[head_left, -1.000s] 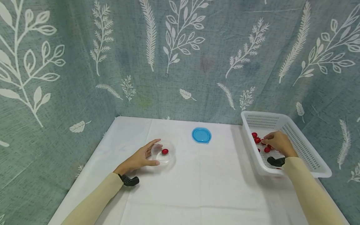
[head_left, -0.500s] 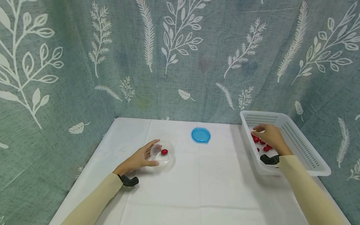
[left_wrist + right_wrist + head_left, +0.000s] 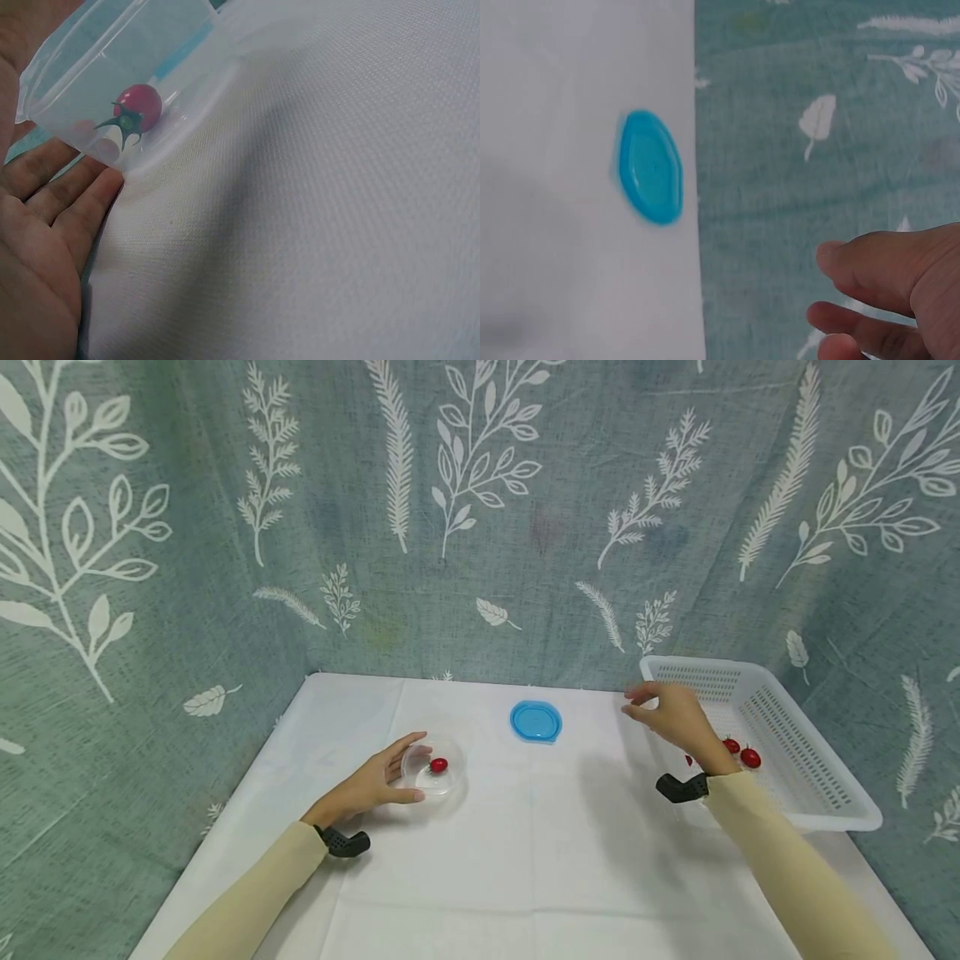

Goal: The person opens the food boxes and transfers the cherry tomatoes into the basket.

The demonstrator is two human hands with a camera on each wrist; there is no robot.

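My left hand (image 3: pixel 367 785) rests around the left side of a clear round plastic tub (image 3: pixel 452 783), thumb in front and fingers behind, touching its wall. In the tub lies one red cherry tomato (image 3: pixel 438 765); its green calyx shows in the left wrist view. My right hand (image 3: pixel 671 718) hovers over the left rim of a white plastic basket (image 3: pixel 806 764). Its fingers are bent, with thumb and forefinger apart in the right wrist view and nothing visible between them. Several cherry tomatoes (image 3: pixel 750 757) lie in the basket, partly hidden by my right hand and wrist.
A blue lid (image 3: pixel 536 721) lies near the back edge of the white-covered table (image 3: pixel 480 868), between tub and basket. A green leaf-patterned curtain (image 3: pixel 457 602) hangs behind the table and along both sides.
My right hand has moved left from among the basket's tomatoes to above its left rim, uncovering two tomatoes to its right. The left hand and tub have stayed in place.
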